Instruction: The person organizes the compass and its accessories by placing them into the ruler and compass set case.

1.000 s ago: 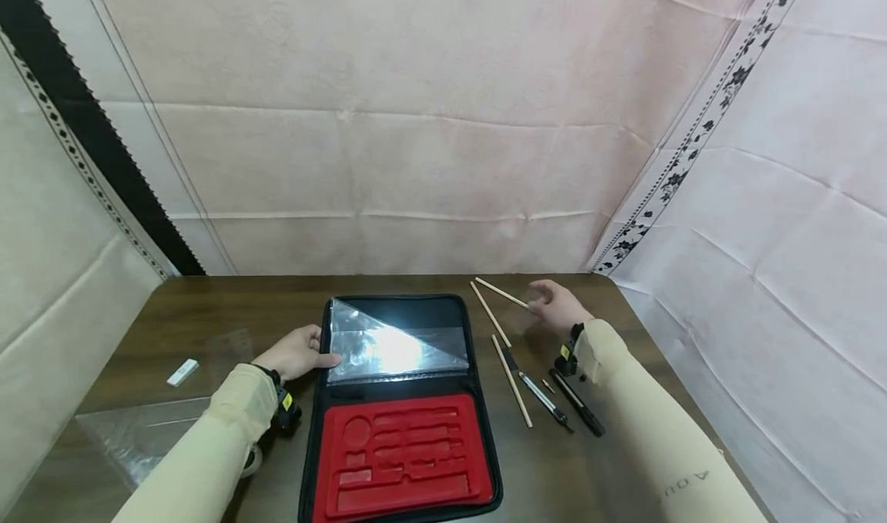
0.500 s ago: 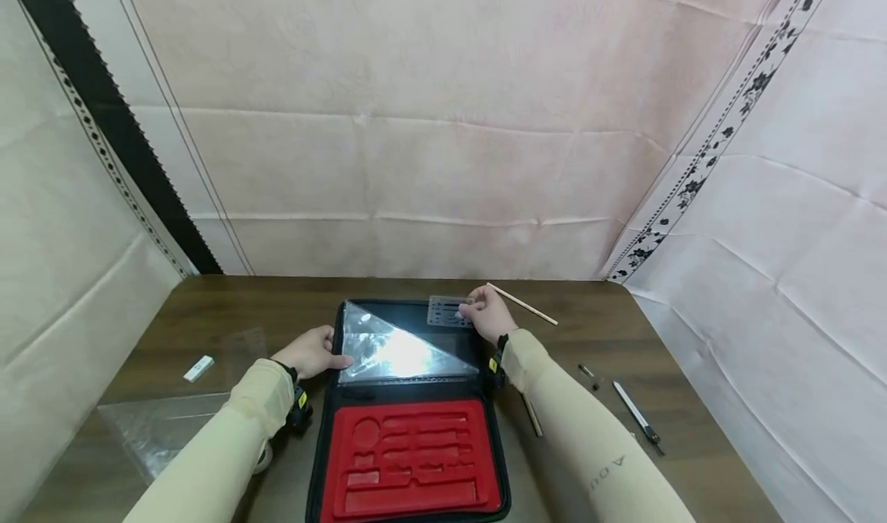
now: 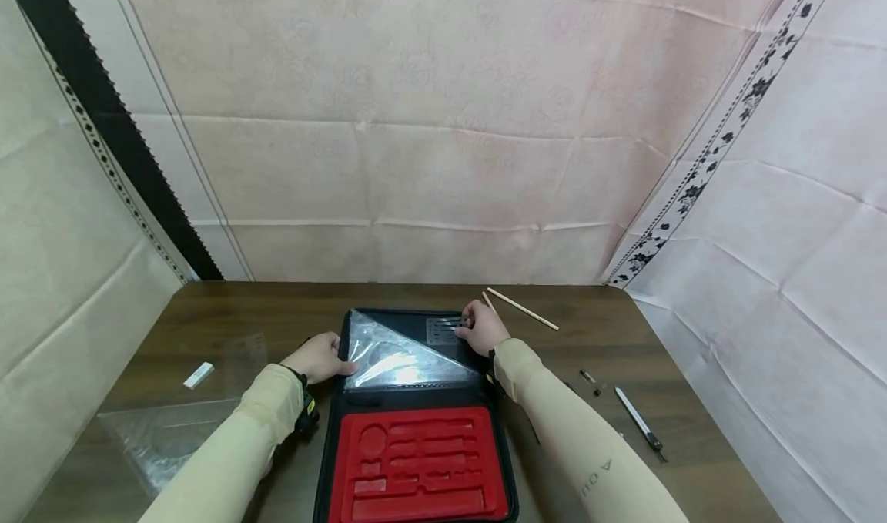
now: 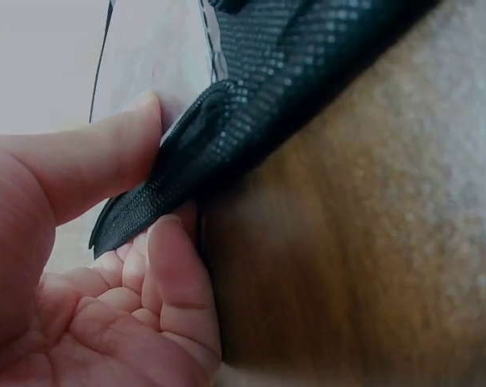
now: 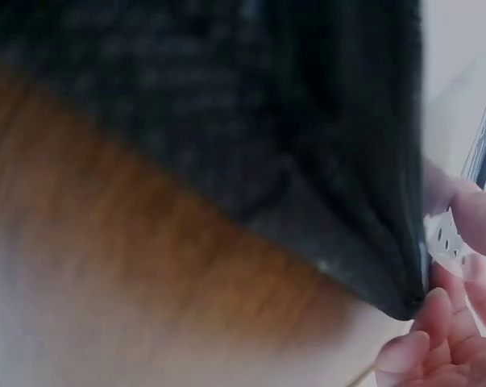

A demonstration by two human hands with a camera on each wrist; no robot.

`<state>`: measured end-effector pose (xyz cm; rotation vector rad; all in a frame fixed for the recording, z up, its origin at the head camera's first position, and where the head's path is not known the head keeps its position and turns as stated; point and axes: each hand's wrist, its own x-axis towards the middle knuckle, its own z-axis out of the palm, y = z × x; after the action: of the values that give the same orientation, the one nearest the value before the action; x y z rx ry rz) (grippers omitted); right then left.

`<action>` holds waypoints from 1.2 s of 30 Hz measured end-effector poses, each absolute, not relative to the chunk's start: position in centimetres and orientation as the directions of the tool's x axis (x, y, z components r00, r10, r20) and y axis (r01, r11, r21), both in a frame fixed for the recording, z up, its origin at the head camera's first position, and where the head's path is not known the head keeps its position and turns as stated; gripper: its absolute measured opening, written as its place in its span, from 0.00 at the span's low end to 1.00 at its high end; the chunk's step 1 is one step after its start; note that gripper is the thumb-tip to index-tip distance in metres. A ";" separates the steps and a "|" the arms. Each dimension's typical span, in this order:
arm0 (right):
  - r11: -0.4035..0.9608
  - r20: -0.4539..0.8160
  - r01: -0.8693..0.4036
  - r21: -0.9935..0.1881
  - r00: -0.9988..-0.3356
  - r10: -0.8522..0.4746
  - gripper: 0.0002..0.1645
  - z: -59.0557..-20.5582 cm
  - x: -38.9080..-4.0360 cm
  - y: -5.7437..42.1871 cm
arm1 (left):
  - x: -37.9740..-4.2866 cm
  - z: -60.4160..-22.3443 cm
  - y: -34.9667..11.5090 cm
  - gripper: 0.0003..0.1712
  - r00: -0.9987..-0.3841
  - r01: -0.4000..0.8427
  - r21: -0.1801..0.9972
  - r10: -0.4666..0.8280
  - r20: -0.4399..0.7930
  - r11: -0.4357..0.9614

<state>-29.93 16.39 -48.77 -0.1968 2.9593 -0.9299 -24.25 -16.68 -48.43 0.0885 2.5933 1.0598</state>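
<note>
Plainly, black case (lying open) between hands, right pinching stencil.

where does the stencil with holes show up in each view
Head: the stencil is below the picture's middle, held in the right hand.
Left wrist: not in view.
Right wrist: near the right edge, below mid-height.
Shared landmark: the black case, seen in all three.

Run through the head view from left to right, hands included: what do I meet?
White block → left hand → stencil → right hand → longer pale stick → small dark-ended piece → pen-shaped tool.
</note>
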 end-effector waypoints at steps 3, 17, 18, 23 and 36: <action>0.858 0.021 -0.154 -0.490 -0.986 -0.165 0.21 -48.6 -29.7 16.4 | -24.3 -48.6 -16.7 0.24 -0.940 -0.071 0.697 0.186 -0.286 0.713; 0.872 -0.057 -0.283 -0.400 -0.942 -0.331 0.24 -48.6 -28.3 14.4 | -23.8 -48.2 -16.7 0.23 -0.938 -0.078 0.728 0.198 -0.285 0.681; 0.868 -0.077 -0.273 -0.416 -0.940 -0.333 0.24 -48.5 -28.3 14.2 | -23.8 -48.2 -16.6 0.23 -0.938 -0.076 0.729 0.199 -0.284 0.681; 0.871 -0.150 -0.265 -0.413 -0.924 -0.352 0.23 -48.0 -28.0 13.5 | -23.9 -48.1 -16.6 0.22 -0.941 -0.088 0.725 0.182 -0.286 0.683; 0.925 -0.069 -0.228 -0.303 -0.963 -0.260 0.14 -47.8 -27.5 15.6 | -23.7 -48.1 -16.6 0.23 -0.938 -0.093 0.720 0.182 -0.295 0.687</action>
<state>-27.50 15.65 -47.80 -0.3782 2.9760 -0.4481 -23.67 -16.60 -48.14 0.0694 2.5565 1.1189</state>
